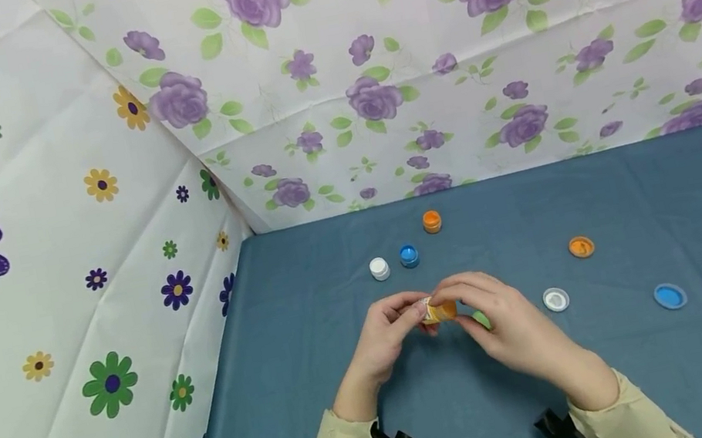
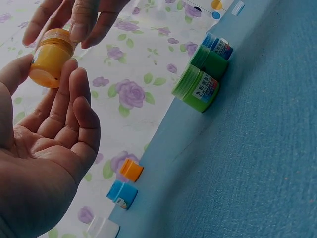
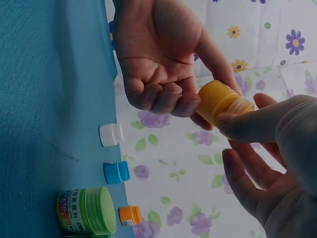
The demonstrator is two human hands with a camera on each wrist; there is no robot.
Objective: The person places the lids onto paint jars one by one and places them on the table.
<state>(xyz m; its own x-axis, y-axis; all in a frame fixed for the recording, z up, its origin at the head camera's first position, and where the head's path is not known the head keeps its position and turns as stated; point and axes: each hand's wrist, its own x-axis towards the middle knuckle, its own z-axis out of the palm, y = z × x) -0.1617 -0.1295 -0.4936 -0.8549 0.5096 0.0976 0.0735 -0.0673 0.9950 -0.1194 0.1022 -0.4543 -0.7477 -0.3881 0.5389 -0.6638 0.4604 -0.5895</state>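
Observation:
Between both hands, above the table, is a small yellow-orange paint jar (image 1: 441, 311), tilted on its side. My left hand (image 1: 383, 342) holds one end with thumb and fingers. At the other end, my right hand (image 1: 506, 321) pinches it with thumb and fingertips. The left wrist view shows the jar (image 2: 48, 62) close up. Beyond the hands stand an uncapped white jar (image 1: 379, 269), a blue jar (image 1: 409, 256) and an orange jar (image 1: 432, 222). A light green jar (image 1: 481, 319) is mostly hidden behind my right hand; its label shows in the right wrist view.
Loose lids lie to the right: an orange lid (image 1: 581, 246), a white lid (image 1: 556, 299) and a blue lid (image 1: 670, 296). In the left wrist view, a dark green jar (image 2: 210, 62) and a dark blue jar (image 2: 218, 45) stand behind the light green one. Floral cloth (image 1: 372, 98) borders the table.

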